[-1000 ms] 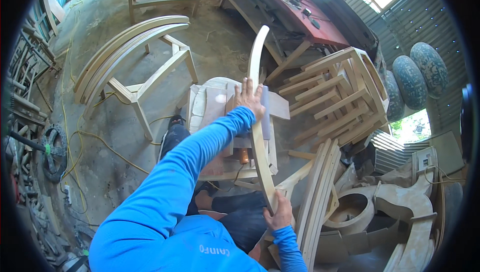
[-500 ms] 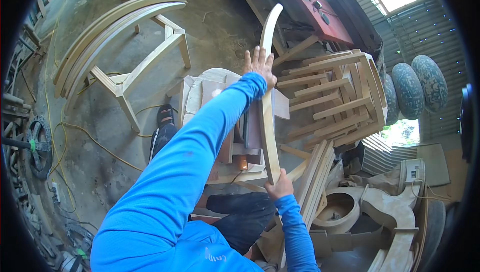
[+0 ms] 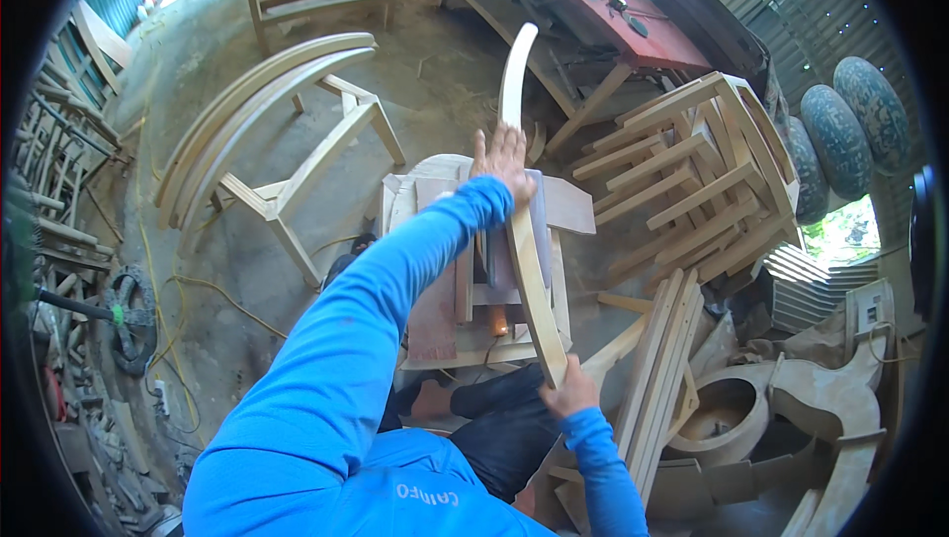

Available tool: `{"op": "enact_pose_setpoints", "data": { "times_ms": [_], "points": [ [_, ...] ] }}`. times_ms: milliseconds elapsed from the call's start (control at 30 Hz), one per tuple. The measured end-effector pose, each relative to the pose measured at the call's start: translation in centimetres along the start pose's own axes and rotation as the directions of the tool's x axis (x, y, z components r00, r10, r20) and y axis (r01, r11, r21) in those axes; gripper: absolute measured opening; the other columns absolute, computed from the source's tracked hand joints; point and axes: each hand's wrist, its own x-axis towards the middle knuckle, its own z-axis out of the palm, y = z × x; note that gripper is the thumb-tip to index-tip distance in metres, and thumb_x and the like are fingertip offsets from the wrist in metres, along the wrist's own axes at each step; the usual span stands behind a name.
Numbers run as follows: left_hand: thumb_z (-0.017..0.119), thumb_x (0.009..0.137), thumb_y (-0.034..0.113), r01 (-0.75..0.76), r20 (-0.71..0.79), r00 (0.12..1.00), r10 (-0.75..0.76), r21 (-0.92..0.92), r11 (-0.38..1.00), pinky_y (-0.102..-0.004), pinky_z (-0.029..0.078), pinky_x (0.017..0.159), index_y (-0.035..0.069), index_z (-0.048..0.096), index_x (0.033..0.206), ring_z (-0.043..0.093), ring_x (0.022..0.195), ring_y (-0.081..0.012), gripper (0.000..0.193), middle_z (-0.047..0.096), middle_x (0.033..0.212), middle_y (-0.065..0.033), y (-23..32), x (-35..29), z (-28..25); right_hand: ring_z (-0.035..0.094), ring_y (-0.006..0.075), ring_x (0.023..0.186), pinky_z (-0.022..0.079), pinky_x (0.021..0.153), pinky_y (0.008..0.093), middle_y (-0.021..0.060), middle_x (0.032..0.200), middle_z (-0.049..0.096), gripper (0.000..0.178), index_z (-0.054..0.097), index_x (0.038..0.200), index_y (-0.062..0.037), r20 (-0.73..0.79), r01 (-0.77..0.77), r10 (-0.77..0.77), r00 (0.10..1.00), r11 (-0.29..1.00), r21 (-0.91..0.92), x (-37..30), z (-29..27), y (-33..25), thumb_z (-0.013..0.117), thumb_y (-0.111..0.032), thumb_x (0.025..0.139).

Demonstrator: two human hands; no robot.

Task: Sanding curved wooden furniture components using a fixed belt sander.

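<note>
I am seeing the left hand (image 3: 504, 163) resting flat, fingers stretched out, on top of a pale curved wooden piece (image 3: 539, 305), while the right hand (image 3: 570, 391) is gripping that piece at its near end. The piece is lying lengthwise over a low wooden stand (image 3: 432, 310), its far end pointing toward a red-topped table (image 3: 657, 38). Just beside it I am making out a grey-violet block (image 3: 539, 216), perhaps a sanding surface. An orange-brown part (image 3: 498, 321) is showing just left of the piece. Near the right hand, long wooden strips (image 3: 660, 369) are lying side by side, and beyond them slatted frames (image 3: 702, 196) are standing stacked. On the left, a frame with curved rails (image 3: 321, 153) is standing apart on the grey floor (image 3: 255, 270)
</note>
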Motion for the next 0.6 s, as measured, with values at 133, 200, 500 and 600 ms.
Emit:
{"op": "enact_pose_setpoints", "data": {
  "times_ms": [133,200,500,600],
  "points": [
    [0.051,0.093,0.046,-0.063,0.068,0.996,0.063,0.004,0.998,-0.0566,0.003,0.128,-0.003,0.023,0.162,0.005,0.161,-0.0328,0.089,0.017,0.171,-0.0186,4.9,-10.0,0.3,0.071,0.0473,0.088,0.056,0.079,0.0563,0.026,0.09,0.073,0.05,0.054,0.117,-0.0115,0.137,-0.001,0.001,0.991,1.0,-0.004,-8.5,0.9,7.4,0.077,-0.028,0.075],
    [0.054,0.091,0.048,-0.074,0.052,0.996,0.076,-0.027,0.997,-0.0594,0.001,0.127,-0.004,0.024,0.161,0.004,0.161,-0.033,0.093,0.016,0.171,-0.0198,7.0,-15.4,0.7,0.072,0.0446,0.089,0.057,0.078,0.0546,0.023,0.091,0.073,0.057,0.054,0.117,-0.013,0.194,-0.023,0.034,0.98,0.998,-0.056,-13.0,0.7,10.0,0.082,-0.028,0.071],
    [0.055,0.089,0.042,-0.035,0.012,0.999,0.036,-0.013,0.999,-0.0621,0.001,0.126,-0.004,0.025,0.161,0.005,0.161,-0.0314,0.091,0.017,0.171,-0.0203,8.0,-18.9,0.2,0.07,0.0453,0.09,0.057,0.078,0.0536,0.0231,0.093,0.072,0.057,0.057,0.118,-0.0134,0.355,-0.205,0.172,0.919,0.977,0.057,-29.3,3.5,23.9,0.086,-0.023,0.07],
    [0.055,0.088,0.037,-0.051,0.048,0.997,0.054,-0.054,0.997,-0.062,0.003,0.126,-0.004,0.023,0.162,0.005,0.161,-0.0328,0.09,0.015,0.172,-0.0204,6.7,-16.2,1.6,0.07,0.0463,0.09,0.057,0.076,0.0536,0.0235,0.094,0.072,0.059,0.056,0.123,-0.0147,0.308,-0.054,0.065,0.949,0.998,-0.041,-30.3,4.4,26.7,0.086,-0.015,0.071]
  ]
}}
